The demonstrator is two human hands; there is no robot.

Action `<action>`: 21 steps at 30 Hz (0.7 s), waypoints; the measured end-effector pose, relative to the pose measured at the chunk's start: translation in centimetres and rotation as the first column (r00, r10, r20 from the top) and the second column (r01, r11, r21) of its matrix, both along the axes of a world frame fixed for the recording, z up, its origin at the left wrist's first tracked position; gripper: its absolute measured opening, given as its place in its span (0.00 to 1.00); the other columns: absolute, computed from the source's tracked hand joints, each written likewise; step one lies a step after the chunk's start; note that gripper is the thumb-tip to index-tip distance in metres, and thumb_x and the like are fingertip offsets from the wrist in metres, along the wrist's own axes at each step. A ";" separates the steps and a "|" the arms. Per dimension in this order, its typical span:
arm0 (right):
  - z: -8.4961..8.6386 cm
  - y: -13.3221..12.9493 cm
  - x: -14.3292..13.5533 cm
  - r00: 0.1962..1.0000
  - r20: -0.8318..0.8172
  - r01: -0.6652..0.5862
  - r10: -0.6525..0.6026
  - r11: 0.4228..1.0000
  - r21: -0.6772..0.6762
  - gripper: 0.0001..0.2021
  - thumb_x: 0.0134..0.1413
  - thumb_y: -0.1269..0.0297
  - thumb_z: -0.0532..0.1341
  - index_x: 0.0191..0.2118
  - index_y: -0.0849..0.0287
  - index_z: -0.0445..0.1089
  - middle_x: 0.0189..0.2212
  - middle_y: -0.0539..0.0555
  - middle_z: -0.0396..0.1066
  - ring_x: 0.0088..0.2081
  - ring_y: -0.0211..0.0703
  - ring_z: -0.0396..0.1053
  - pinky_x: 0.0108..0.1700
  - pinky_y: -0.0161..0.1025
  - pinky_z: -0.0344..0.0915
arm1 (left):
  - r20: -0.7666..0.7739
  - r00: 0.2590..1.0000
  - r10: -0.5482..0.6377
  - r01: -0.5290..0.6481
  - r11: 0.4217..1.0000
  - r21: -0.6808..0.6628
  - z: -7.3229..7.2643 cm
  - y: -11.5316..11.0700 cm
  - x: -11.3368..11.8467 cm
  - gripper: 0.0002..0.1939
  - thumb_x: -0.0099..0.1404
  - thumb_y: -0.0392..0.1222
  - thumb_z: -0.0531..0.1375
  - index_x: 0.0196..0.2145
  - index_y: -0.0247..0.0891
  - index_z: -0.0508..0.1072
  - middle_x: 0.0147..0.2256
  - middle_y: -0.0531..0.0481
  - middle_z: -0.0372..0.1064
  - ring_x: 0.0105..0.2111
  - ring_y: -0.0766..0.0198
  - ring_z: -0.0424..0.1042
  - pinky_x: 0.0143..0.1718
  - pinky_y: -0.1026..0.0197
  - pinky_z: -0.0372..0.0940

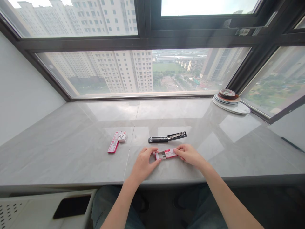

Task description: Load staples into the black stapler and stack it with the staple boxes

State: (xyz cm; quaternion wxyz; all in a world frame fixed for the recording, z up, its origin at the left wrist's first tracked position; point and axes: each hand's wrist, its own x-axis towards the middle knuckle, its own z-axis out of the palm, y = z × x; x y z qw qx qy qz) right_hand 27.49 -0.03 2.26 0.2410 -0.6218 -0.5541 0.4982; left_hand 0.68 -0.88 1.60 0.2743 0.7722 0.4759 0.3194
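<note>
Between my two hands is a small red and white box [170, 153], its tray partly slid out on the left and showing some small grey pieces inside. My left hand [144, 163] is closed on the tray's left end, thumb below and fingers above. At the box's right end, my right hand [188, 154] pinches the sleeve. Just beyond the box lies a black stapler [158, 139], opened out, its other arm angled up to the right with a metal rail showing.
Further left on the grey stone sill [78, 152] lie red and white boxes [113, 146] with a small white box [122, 136] against them. Stacked plates and mats [228, 99] sit at the back right corner, by the windows.
</note>
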 end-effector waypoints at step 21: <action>3.7 1.6 -3.8 0.872 0.437 -0.414 0.221 0.810 0.416 0.04 0.55 0.65 0.63 0.34 0.52 0.77 0.21 0.46 0.70 0.26 0.39 0.65 0.31 0.36 0.54 | -0.008 1.000 0.013 -0.013 0.999 0.031 0.7 -0.4 -0.1 0.29 0.63 0.39 0.66 0.61 0.52 0.68 0.48 0.51 0.76 0.51 0.55 0.73 0.57 0.51 0.67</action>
